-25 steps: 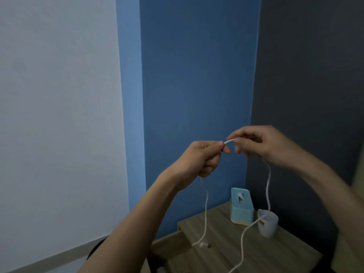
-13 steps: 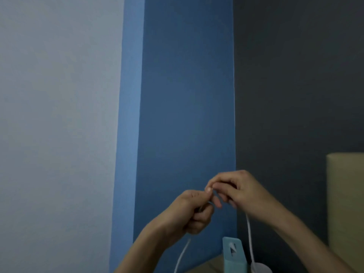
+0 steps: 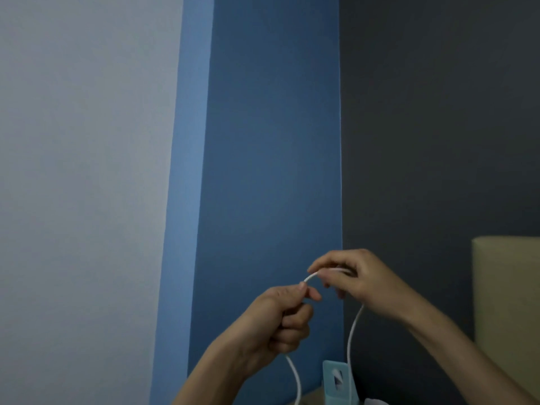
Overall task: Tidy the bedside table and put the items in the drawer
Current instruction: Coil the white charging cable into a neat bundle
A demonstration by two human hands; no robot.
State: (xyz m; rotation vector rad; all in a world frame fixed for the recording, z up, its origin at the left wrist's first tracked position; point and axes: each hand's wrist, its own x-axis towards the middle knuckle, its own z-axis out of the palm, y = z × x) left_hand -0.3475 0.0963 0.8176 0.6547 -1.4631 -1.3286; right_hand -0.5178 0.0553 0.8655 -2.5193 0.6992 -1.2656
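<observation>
White charging cable point(image 3: 352, 331) bridges both hands: left hand point(image 3: 282, 317) and right hand point(image 3: 355, 277) each pinch it, close together, its tails hanging down, probably for coiling.

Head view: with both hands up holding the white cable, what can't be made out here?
- Bedside table and drawer: below the bottom edge.
- White cable ends: both strands run off the bottom edge.
- Cable inside each grip: covered by the left hand and right hand.
- Light blue holder: only its top shows; contents unseen.
- Beige panel: cut by the right edge; unidentifiable.
</observation>
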